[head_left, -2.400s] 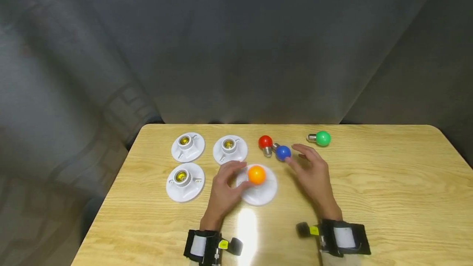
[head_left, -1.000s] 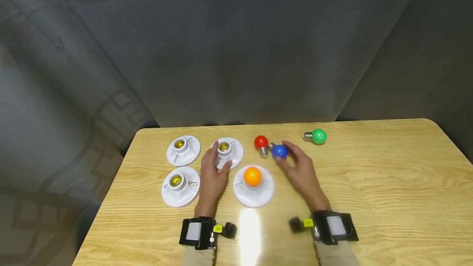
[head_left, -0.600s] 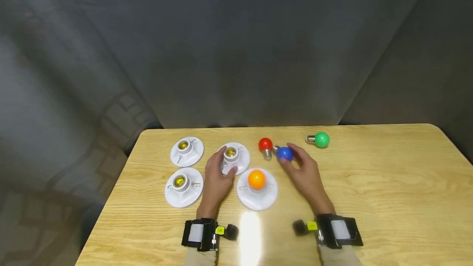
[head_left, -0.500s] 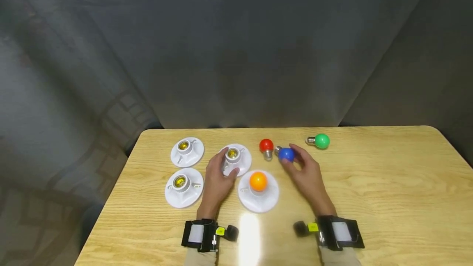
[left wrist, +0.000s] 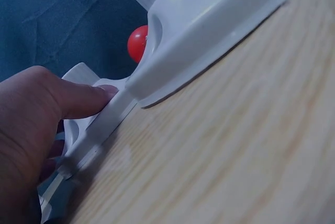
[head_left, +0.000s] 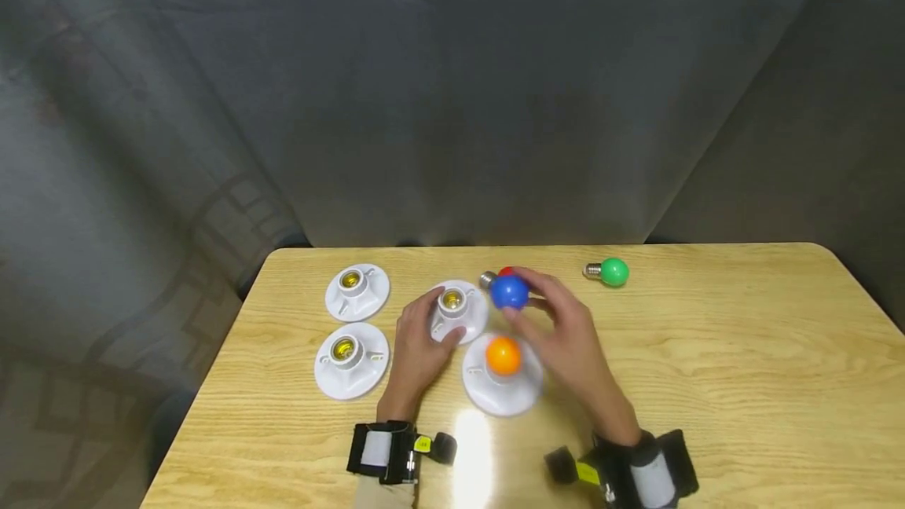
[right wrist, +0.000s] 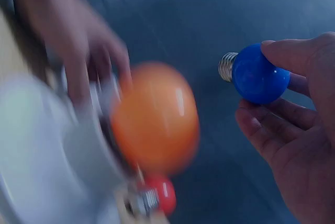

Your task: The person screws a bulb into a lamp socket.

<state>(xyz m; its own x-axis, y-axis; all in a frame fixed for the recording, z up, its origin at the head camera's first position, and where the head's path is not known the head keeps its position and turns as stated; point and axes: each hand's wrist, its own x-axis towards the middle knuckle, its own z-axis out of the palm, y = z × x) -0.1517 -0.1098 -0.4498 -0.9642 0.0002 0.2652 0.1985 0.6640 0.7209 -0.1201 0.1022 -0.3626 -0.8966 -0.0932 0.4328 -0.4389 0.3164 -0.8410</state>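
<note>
My right hand (head_left: 569,332) pinches a blue light bulb (head_left: 510,292) between thumb and fingers. In the right wrist view the bulb's metal screw base points away from the palm, and the bulb is off the table. My left hand (head_left: 419,344) grips the rim of a white round lamp holder (head_left: 475,318) with a bare brass socket; in the left wrist view the thumb (left wrist: 86,98) lies on its edge. Just in front, a second lamp holder (head_left: 498,399) bears an upright orange bulb (head_left: 503,356). A red bulb (head_left: 506,271) is mostly hidden behind the blue one.
Two more white lamp holders with bare sockets, one at the back (head_left: 373,301) and one nearer (head_left: 339,382), lie on the left. A green bulb (head_left: 614,272) lies on its side at the back right of the wooden table (head_left: 735,383). Grey cloth (head_left: 467,100) hangs behind.
My left hand has gone from the orange bulb to the bare lamp holder, which has shifted slightly right. My right hand has taken the blue bulb off the table and carried it left.
</note>
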